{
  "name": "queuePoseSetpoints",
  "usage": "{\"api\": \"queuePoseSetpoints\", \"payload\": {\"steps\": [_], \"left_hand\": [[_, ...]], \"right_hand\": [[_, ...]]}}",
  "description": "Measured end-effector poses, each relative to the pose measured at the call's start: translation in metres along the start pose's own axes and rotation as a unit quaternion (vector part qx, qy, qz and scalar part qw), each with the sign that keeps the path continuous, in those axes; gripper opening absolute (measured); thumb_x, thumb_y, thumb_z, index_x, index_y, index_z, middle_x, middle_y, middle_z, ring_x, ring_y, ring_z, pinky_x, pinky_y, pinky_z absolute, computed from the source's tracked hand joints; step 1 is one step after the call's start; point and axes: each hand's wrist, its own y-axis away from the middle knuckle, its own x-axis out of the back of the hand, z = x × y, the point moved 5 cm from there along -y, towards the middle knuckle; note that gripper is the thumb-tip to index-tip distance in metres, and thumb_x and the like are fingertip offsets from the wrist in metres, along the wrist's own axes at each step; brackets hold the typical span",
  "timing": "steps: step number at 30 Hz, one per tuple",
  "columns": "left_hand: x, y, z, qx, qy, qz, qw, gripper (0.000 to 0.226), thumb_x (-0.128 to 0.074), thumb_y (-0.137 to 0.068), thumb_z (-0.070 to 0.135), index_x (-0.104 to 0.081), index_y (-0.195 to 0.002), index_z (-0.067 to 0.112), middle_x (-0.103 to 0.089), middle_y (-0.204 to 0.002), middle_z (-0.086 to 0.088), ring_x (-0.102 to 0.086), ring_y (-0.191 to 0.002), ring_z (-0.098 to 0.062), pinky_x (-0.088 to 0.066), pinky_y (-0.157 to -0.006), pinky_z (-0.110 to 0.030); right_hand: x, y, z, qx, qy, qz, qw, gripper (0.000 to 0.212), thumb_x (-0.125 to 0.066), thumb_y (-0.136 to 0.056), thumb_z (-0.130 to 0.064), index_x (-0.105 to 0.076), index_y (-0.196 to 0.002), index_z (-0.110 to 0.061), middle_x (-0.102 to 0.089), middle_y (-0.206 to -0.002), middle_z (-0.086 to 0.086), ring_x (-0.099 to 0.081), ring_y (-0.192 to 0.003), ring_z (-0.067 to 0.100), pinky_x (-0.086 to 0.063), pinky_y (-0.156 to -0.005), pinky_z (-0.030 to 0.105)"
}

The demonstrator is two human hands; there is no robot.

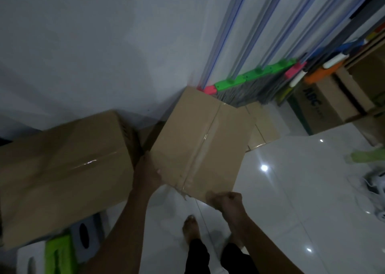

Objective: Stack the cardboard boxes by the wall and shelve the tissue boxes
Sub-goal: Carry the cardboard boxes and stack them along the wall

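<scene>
Slippage is the main risk: the taped cardboard box is carried by 2 hands at its near edge only, so its far end could tip. The right hand curls round the near corner; the left hand grips the left side. Left of the hands sits a larger cardboard box, with tissue boxes nearer. Beyond, brooms lean on the wall.

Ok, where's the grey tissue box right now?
In the head view the grey tissue box sits low on the left, on the floor under the big cardboard box, beside a green tissue box.
</scene>
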Motion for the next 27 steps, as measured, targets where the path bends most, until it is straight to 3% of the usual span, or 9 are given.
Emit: {"api": "queuePoseSetpoints", "payload": {"steps": [3, 6, 8, 12, 16, 18, 22, 24, 27], "left_hand": [[-0.011, 0.005, -0.001, -0.017, -0.024, 0.020, 0.999, 0.078, -0.057, -0.100, 0.010, -0.010, -0.162, 0.004, -0.023, -0.164, -0.018, -0.029, -0.147, -0.039, -0.032, -0.116, -0.048], [-0.017, 0.015, 0.012, -0.123, -0.061, 0.132, 0.982, 0.073, -0.056, -0.090, -0.007, -0.033, -0.158, 0.009, -0.032, -0.162, -0.019, -0.032, -0.148, -0.041, -0.032, -0.116, -0.059], [-0.030, 0.028, 0.026, -0.165, -0.066, 0.167, 0.970, 0.074, -0.061, -0.086, 0.002, -0.040, -0.156, 0.017, -0.034, -0.162, -0.017, -0.031, -0.150, -0.039, -0.033, -0.115, -0.060], [-0.074, 0.055, 0.050, -0.092, -0.019, 0.110, 0.989, 0.092, -0.072, -0.080, 0.042, -0.029, -0.160, 0.027, -0.013, -0.169, -0.017, -0.008, -0.156, -0.038, -0.024, -0.118, -0.063], [-0.114, 0.058, 0.055, -0.053, -0.055, -0.022, 0.997, 0.135, -0.053, -0.061, 0.094, 0.013, -0.161, 0.031, 0.036, -0.162, -0.016, 0.036, -0.147, -0.040, 0.005, -0.114, -0.072], [-0.112, 0.050, 0.047, -0.057, -0.078, -0.054, 0.994, 0.150, -0.042, -0.043, 0.103, 0.023, -0.157, 0.031, 0.046, -0.155, -0.016, 0.043, -0.142, -0.041, 0.009, -0.110, -0.076], [-0.091, 0.035, 0.030, -0.083, -0.095, -0.072, 0.989, 0.159, -0.062, -0.041, 0.099, 0.028, -0.155, 0.035, 0.058, -0.146, -0.008, 0.052, -0.137, -0.033, 0.012, -0.109, -0.075], [-0.085, 0.033, 0.030, -0.086, -0.114, -0.078, 0.987, 0.159, -0.065, -0.042, 0.097, 0.030, -0.154, 0.035, 0.059, -0.144, -0.009, 0.052, -0.137, -0.034, 0.010, -0.110, -0.075], [-0.086, 0.035, 0.039, -0.072, -0.159, -0.065, 0.983, 0.160, -0.067, -0.045, 0.095, 0.030, -0.154, 0.030, 0.052, -0.150, -0.017, 0.043, -0.142, -0.042, 0.008, -0.113, -0.073]], "right_hand": [[-0.007, -0.011, 0.013, -0.019, 0.004, 0.016, 1.000, 0.039, -0.066, -0.092, -0.013, -0.045, -0.120, 0.002, -0.061, -0.120, 0.020, -0.064, -0.086, 0.026, -0.050, -0.060, 0.027], [-0.004, -0.010, 0.012, -0.049, 0.005, 0.072, 0.996, 0.030, -0.050, -0.104, -0.022, -0.039, -0.123, -0.002, -0.054, -0.104, 0.011, -0.057, -0.090, 0.029, -0.045, -0.078, 0.038], [0.002, -0.014, 0.008, -0.033, 0.041, 0.096, 0.994, 0.029, -0.047, -0.104, -0.026, -0.045, -0.121, -0.003, -0.060, -0.103, 0.015, -0.060, -0.093, 0.033, -0.052, -0.082, 0.043], [0.013, -0.020, 0.000, 0.003, 0.121, 0.068, 0.990, 0.036, -0.045, -0.105, -0.031, -0.049, -0.133, -0.009, -0.065, -0.116, 0.020, -0.066, -0.096, 0.036, -0.057, -0.074, 0.040], [0.018, -0.021, -0.003, 0.016, 0.121, 0.030, 0.992, 0.036, -0.052, -0.102, -0.022, -0.050, -0.136, -0.008, -0.064, -0.117, 0.016, -0.066, -0.098, 0.035, -0.059, -0.083, 0.048], [0.014, -0.015, -0.001, 0.019, 0.139, 0.004, 0.990, 0.034, -0.059, -0.096, -0.020, -0.054, -0.128, -0.009, -0.066, -0.112, 0.013, -0.066, -0.099, 0.033, -0.058, -0.088, 0.050], [0.001, -0.008, -0.008, 0.036, 0.165, -0.050, 0.984, 0.018, -0.059, -0.088, -0.011, -0.059, -0.106, -0.012, -0.068, -0.100, 0.007, -0.067, -0.090, 0.028, -0.054, -0.079, 0.038], [0.007, -0.010, -0.023, 0.112, 0.327, -0.026, 0.938, 0.022, -0.058, -0.095, -0.011, -0.063, -0.116, -0.007, -0.067, -0.105, 0.001, -0.066, -0.103, 0.027, -0.047, -0.084, 0.028], [0.029, -0.014, -0.059, 0.282, 0.478, 0.104, 0.825, 0.039, -0.074, -0.087, -0.019, -0.062, -0.123, -0.012, -0.062, -0.126, 0.008, -0.055, -0.118, 0.028, -0.046, -0.096, 0.035]]}}
